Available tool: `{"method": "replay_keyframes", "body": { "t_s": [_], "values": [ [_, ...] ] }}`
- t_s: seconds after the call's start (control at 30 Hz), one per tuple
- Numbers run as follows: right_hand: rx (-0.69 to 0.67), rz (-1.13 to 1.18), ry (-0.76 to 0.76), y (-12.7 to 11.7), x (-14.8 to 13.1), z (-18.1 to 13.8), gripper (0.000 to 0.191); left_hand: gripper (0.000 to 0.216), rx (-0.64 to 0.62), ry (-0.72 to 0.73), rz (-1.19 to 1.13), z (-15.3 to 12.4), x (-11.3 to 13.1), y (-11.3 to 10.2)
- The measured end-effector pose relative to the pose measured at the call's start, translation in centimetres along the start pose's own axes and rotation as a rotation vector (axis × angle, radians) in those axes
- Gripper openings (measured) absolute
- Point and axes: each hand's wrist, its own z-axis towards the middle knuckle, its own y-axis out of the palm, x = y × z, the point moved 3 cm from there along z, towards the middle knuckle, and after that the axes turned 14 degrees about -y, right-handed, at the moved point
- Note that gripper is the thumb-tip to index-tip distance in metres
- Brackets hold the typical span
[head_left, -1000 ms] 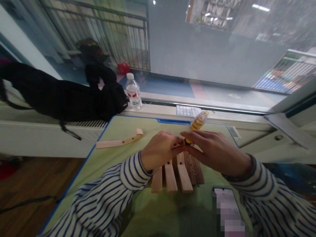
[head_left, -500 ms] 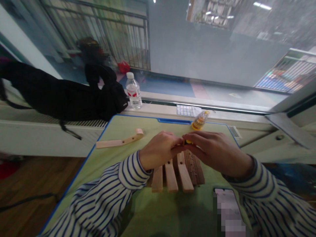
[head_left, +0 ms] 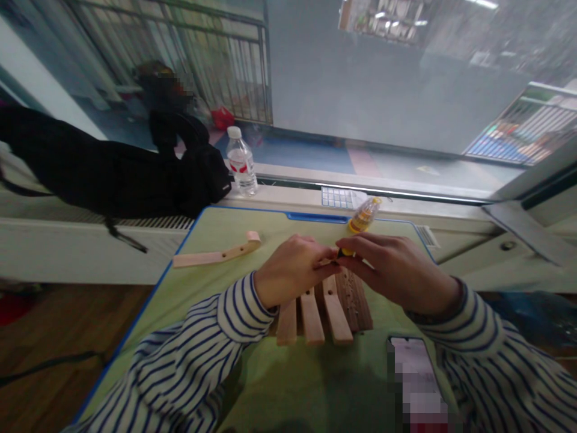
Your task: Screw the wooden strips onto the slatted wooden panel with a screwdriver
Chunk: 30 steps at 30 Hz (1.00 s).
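Left hand (head_left: 295, 267) and right hand (head_left: 396, 261) meet over the middle of the table, both in striped sleeves. From where I stand, the right has its thumb and fingers closed on a small tool; the left's fingers are curled in, tips right beside it, and I can't tell whether they grip anything.

Past them rises the big window (head_left: 383, 96). Up against its sill stands the green table (head_left: 216, 231), rimmed in blue. A black bag (head_left: 112, 180) slumps off to the left. Below the hands lies a brown board (head_left: 358, 307), three pale strips (head_left: 313, 322) on it, their near ends jutting past its edge. One bent strip (head_left: 202, 258) lies apart, on the left. The phone (head_left: 417, 373) lies at near right, a water bottle (head_left: 242, 165) stands on the sill, and a small yellow bottle (head_left: 364, 214) sits at the table's far edge. Smallest is the yellow-and-black tool (head_left: 345, 252), just above the strips.
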Motion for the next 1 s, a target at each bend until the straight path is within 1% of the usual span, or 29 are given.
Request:
{"method": "replay_keyframes", "body": {
  "t_s": [0.13, 0.27, 0.4, 0.5, 0.77, 1.0],
  "values": [
    [-0.029, -0.004, -0.017, -0.12, -0.22, 0.09, 0.03, 0.03, 0.005, -0.003, -0.011, 0.0, -0.06, 0.04],
    [-0.023, -0.005, -0.054, -0.62, -0.64, 0.21, 0.033, 0.033, -0.002, -0.004, -0.022, -0.06, -0.28, 0.04],
    [-0.064, 0.036, -0.077, -0.77, -0.83, 0.32, 0.027, 0.029, -0.016, -0.003, -0.004, -0.07, -0.44, 0.12],
    [-0.084, 0.05, -0.063, -0.63, -0.69, 0.33, 0.025, 0.028, -0.012, 0.009, 0.009, -0.03, -0.4, 0.2],
    [-0.016, -0.019, -0.038, -0.21, -0.39, 0.16, 0.027, 0.024, -0.026, 0.04, -0.031, -0.01, -0.15, 0.08],
    [0.009, -0.041, -0.02, 0.07, -0.38, 0.16, 0.029, 0.026, -0.043, 0.047, -0.047, 0.01, -0.08, 0.03]
  ]
}}
